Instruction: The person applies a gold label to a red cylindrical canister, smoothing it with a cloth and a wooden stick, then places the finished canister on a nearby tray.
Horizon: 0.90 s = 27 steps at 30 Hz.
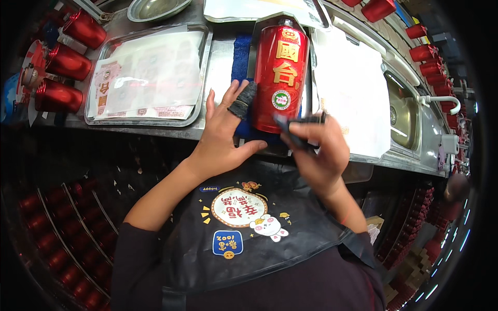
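Note:
A glossy red bottle (282, 78) with gold characters and a round green-and-white emblem lies on a blue cloth (241, 54), its neck pointing away from me. My left hand (220, 132) is at the bottle's left side, fingers and thumb spread. A dark grey piece of cloth (243, 101) covers or lies against some of its fingers, beside the bottle; I cannot tell whether it is wrapped on. My right hand (324, 150) grips a black handheld tool (301, 133) at the lower right of the bottle. Motion blurs the tool, so its exact kind is unclear.
To the left, a metal tray (205, 72) holds printed transfer sheets (150, 78), with red bottles (70, 61) beyond it. White paper (353, 98) covers the counter to the right, before a sink (397, 116) with a white tap (441, 101). A metal bowl (155, 9) stands at the back.

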Available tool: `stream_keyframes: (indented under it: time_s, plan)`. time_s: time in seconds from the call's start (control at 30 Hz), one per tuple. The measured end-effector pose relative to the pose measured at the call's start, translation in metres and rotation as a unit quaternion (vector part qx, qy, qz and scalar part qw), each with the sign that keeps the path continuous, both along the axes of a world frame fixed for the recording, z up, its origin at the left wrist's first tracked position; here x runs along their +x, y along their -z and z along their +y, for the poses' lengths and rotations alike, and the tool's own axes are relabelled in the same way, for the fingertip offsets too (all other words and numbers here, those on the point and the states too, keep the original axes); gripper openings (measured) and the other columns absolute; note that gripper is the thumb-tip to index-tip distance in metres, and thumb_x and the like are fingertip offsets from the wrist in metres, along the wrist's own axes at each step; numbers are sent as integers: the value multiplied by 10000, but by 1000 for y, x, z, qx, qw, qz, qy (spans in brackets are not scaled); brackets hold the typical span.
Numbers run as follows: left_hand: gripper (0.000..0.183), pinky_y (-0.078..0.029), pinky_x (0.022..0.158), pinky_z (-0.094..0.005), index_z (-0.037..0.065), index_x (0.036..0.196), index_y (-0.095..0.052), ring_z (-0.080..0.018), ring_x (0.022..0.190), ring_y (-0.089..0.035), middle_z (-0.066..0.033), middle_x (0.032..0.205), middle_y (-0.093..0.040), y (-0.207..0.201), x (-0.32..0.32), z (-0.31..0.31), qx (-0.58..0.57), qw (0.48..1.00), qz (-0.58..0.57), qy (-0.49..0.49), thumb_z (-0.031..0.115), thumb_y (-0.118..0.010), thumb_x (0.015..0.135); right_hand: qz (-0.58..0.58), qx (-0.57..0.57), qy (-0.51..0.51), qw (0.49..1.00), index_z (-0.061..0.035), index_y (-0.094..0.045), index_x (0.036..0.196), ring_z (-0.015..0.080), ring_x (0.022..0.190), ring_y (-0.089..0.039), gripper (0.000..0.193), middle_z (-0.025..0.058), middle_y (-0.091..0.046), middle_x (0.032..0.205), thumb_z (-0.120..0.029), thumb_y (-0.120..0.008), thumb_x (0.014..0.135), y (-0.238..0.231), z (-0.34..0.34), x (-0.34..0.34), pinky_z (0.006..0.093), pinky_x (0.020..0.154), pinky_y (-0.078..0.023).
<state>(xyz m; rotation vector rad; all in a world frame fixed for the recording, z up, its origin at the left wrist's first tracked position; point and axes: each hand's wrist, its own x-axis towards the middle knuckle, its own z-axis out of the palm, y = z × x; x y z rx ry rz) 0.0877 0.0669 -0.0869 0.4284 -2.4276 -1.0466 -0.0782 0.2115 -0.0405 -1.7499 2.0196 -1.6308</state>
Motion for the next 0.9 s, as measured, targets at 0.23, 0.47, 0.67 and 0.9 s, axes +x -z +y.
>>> stream_keyframes:
  time_s: [0.23,0.47,0.67,0.9]
  plan:
    - [666,-234,1198,-603,8,1365,-571,-361,1374,-510,-190,1410,-592,2,-20,3,-80,992,86,-48,100,-808,750,-417,-11,160,895,-9,-621,1071,78,803,-610,239,24,-645,923,10,-764,881,22,5,-11,211,701,-516]
    - [753,-281,1185,-585,11,1368,-577,-347,1302,-587,-194,1382,-621,-11,-28,11,-140,978,145,-51,119,-874,684,18,-33,51,998,-20,-680,989,111,792,-610,239,52,-667,899,54,-815,806,11,15,24,238,708,-488]
    - [807,-321,1190,-542,-7,1413,-566,-337,1209,-651,-150,1345,-661,-13,-32,13,-148,976,147,-65,114,-884,682,-84,-25,127,988,-45,-728,1011,204,740,-609,283,78,-661,864,57,-809,760,8,-8,2,291,691,-496]
    - [743,-330,1175,-555,7,1410,-559,-353,1304,-585,-180,1390,-618,-4,-30,9,-138,977,151,-62,100,-824,722,-49,-12,111,993,-58,-725,960,243,796,-655,343,86,-684,837,89,-858,679,4,-4,3,345,723,-525]
